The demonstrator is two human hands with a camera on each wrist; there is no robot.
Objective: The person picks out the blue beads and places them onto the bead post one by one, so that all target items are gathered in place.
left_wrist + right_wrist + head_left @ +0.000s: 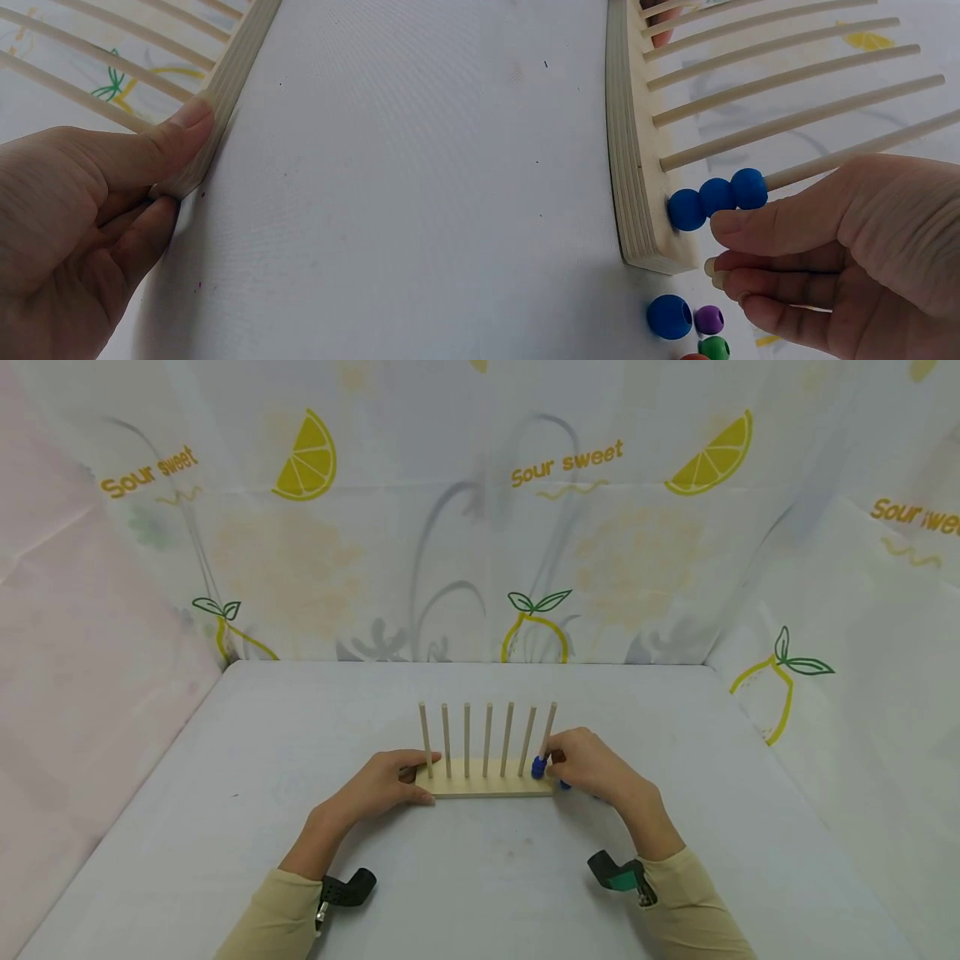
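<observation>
A wooden peg stand [480,787] with a row of upright wooden rods stands on the table. My left hand [384,783] grips its left end, thumb on the front, as the left wrist view shows close up [154,157]. Three blue beads [717,198] are stacked on the rightmost rod [549,731], down at the base. My right hand [596,764] is at that rod, its thumb against the upper beads; the index fingertip is hidden in the right wrist view. The other rods carry no beads.
Loose beads lie just off the stand's right end: a blue bead [669,316], a purple bead [709,319], a green bead [715,348] and a partly visible red bead [695,357]. The white table [480,877] meets a printed cloth backdrop [420,552] behind.
</observation>
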